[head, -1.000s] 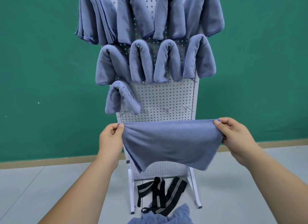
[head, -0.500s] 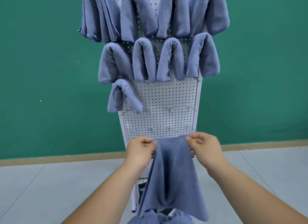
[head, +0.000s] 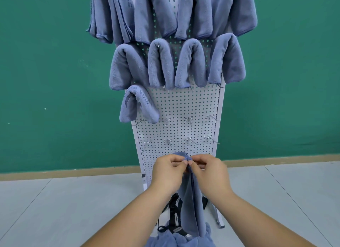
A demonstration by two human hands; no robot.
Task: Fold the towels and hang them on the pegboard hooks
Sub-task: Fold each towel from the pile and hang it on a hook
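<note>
A blue-grey towel (head: 192, 204) hangs folded in half lengthwise in front of the white pegboard (head: 180, 107). My left hand (head: 168, 171) and my right hand (head: 208, 171) meet at its top corners and both pinch them together. Several folded towels hang on the upper hooks (head: 160, 64), and one more hangs alone at the left of the third row (head: 137, 105). Bare metal hooks (head: 188, 120) stick out of the board below those towels, just above my hands.
A heap of blue towels (head: 176, 239) lies on the grey floor at the bottom edge. A black strap with pale stripes (head: 173, 210) lies at the foot of the pegboard stand. A green wall stands behind.
My hands have come together from a wide spread, bringing the towel's two top corners together. The towel now hangs as a narrow doubled strip.
</note>
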